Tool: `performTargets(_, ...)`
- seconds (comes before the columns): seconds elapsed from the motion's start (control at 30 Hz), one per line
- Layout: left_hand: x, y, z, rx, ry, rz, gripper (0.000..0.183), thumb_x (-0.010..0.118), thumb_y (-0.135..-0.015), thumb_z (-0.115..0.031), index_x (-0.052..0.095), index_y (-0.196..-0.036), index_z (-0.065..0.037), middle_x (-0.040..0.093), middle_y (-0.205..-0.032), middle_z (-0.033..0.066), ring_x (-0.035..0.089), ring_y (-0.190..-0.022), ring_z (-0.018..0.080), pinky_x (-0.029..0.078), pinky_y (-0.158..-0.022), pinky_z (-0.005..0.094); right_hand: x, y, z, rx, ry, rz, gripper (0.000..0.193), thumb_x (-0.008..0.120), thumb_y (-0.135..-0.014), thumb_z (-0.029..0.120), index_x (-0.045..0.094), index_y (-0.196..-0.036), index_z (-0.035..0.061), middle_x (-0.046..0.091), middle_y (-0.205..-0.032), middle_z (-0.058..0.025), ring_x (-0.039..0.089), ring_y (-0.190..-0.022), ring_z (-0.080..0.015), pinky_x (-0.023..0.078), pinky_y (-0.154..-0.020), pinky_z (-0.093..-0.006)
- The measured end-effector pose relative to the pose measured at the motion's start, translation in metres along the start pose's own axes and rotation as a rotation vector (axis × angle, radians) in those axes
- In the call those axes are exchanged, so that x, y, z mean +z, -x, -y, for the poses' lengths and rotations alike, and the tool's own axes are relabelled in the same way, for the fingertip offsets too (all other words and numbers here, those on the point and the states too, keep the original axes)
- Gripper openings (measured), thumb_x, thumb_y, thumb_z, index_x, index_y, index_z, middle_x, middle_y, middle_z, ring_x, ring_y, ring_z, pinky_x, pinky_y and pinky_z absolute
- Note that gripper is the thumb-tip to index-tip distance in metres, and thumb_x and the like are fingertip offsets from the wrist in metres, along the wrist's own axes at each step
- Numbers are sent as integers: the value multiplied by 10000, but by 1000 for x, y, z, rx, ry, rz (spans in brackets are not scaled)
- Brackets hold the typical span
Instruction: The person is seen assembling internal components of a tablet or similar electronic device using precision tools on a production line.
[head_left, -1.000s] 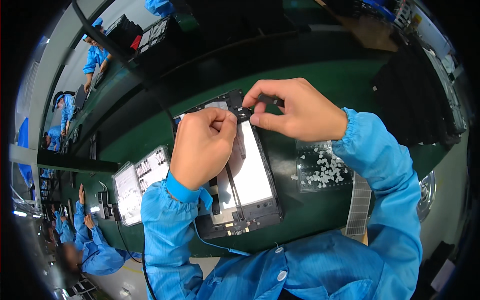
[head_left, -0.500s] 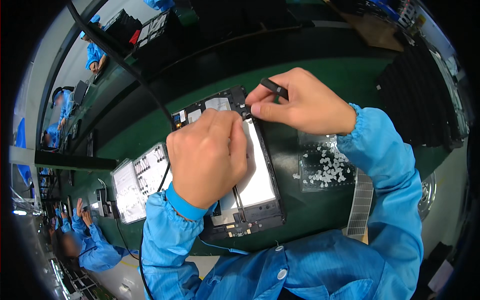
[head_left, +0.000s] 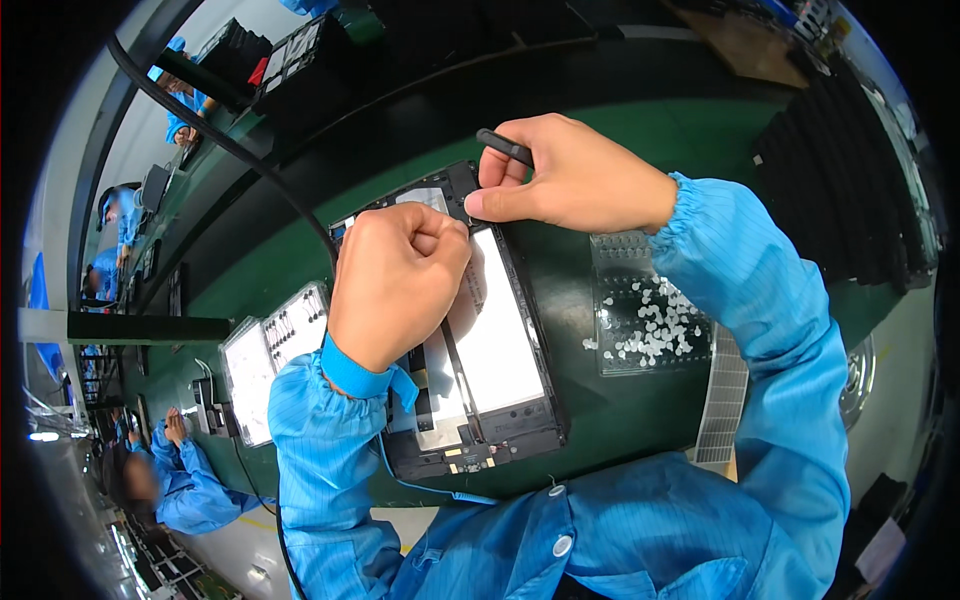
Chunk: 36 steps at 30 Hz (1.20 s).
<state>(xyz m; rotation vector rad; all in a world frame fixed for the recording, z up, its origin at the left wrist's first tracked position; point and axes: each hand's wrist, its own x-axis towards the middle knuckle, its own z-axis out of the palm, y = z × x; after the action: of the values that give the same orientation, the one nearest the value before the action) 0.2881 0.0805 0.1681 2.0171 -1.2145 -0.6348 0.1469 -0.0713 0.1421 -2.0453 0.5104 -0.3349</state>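
Observation:
An opened tablet-like device [head_left: 512, 375], with a black frame and bright silvery panels, lies on the green mat before me. Over its upper left part, my left hand [head_left: 395, 285] is closed, thumb and forefinger pinched together; whatever is between the fingertips is hidden. A blue strap [head_left: 352, 374] circles that wrist. My right hand [head_left: 580, 178] is at the device's far right corner, its thumb and forefinger close to the frame. A black stick-shaped tool [head_left: 505, 147] is tucked in its fingers, one end jutting out to the left.
Right of the device, a clear tray [head_left: 655, 325] holds many small white round pieces, beside a gridded strip [head_left: 722, 400]. A case of small dark parts [head_left: 295, 328] lies left. Dark stacks [head_left: 835, 185] stand at right. A black cable [head_left: 235, 145] hangs at upper left; co-workers sit beyond.
My right hand has moved left and slightly away from me along the device's far edge. The left hand has turned and its fingers curl more tightly, uncovering more of the silvery panel.

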Motion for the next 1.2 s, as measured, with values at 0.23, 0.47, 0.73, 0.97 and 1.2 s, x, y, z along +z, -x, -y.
performTargets(0.23, -1, -2, 1, 58, -74, 19, 168, 652, -839, -99, 700, -792, 56, 660, -610, 114, 624, -541, 159, 497, -558, 321, 2, -10, -3, 94, 4, 64, 394, 855, -784, 314, 636, -883, 1, 592, -743, -28, 537, -693, -111, 437, -611, -266)
performTargets(0.47, -4, -6, 4, 68, -75, -7, 149, 668, -863, -83, 706, -856, 61, 666, -624, 103, 615, -544, 134, 478, -540, 296, -5, -19, 13, 218, 42, 157, 380, 848, -748, 304, 629, -880, 22, 595, -787, -57, 543, -736, -152, 424, -668, -308)
performTargets(0.73, 2, -11, 7, 152, -155, -77, 138, 666, -855, -89, 707, -854, 43, 670, -637, 111, 628, -561, 180, 485, -576, 316, 0, -14, 12, 196, 83, 124, 448, 835, -760, 310, 618, -986, -10, 590, -803, -66, 553, -755, -162, 427, -668, -294)
performTargets(0.97, 2, -11, 4, 187, -255, -75, 122, 663, -847, -96, 719, -858, 13, 663, -658, 150, 645, -571, 290, 493, -586, 353, -4, -15, 19, 129, 184, 122, 461, 832, -717, 312, 623, -953, -25, 588, -755, -73, 557, -672, -163, 432, -600, -298)
performTargets(1.2, -3, 22, 2, 244, -114, -139, 209, 670, -895, -70, 707, -1078, 24, 704, -775, 152, 686, -659, 246, 518, -641, 324, 3, -20, 38, 137, 421, 81, 512, 804, -654, 360, 630, -910, -48, 593, -686, -129, 590, -610, -210, 480, -573, -305)
